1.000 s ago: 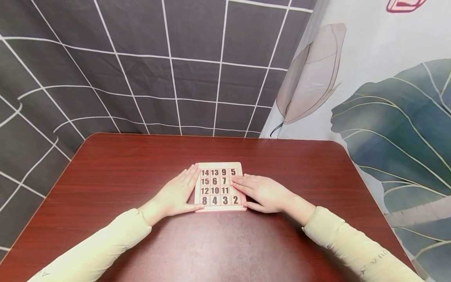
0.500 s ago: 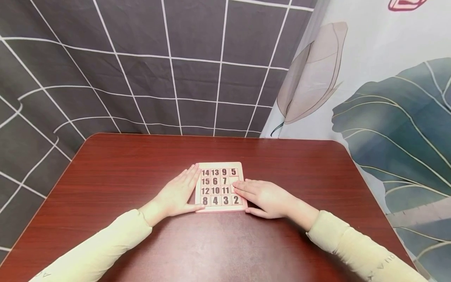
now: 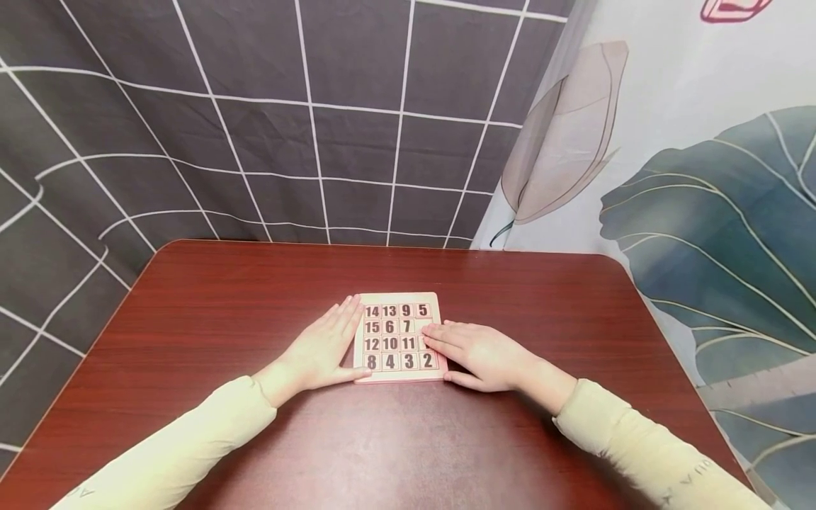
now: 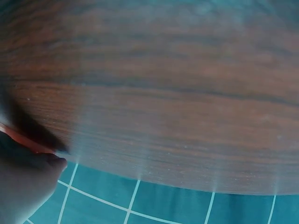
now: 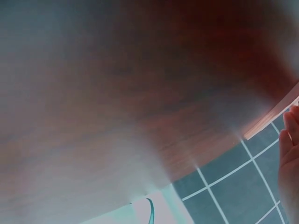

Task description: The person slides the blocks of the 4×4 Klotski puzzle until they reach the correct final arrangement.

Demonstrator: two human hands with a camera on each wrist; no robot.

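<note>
Number puzzle (image 3: 398,336) lying flat on the red-brown worktop (image 3: 255,283), near the middle. Square and cream, with a thin pink line along the near edge and big dark numbers in rows. Top row, from left to right: 14, 13, 9 and 5. Next row: 15, 6 and 7, then a plain pale spot at the right end, partly covered. Third row: 12, 10 and 11, with the last spot mostly covered; can't tell the number there. Bottom row: 8, 4, 3 and 2. Left hand (image 3: 316,353) laid at the left side, fingers straight and close together along the edge, tips by the far left corner. Thumb stuck out wide, tip on the near left corner. Touching the puzzle, not wrapped round it. Right hand (image 3: 487,355) at the right side, fingers long and straight, tips resting on the right end of the two middle rows. Thumb held apart from the fingers, by the near right corner. Also flat, just touching. Pale yellow sleeves (image 3: 210,432) down to both wrists, with dark letters on the right one. Behind the worktop, dark grey cloth (image 3: 357,142) with white lines; to the right, white curtain (image 3: 676,85) with big leaves (image 3: 746,219). In both wrist views, mostly blurry worktop, with a bit of hand at one side.
</note>
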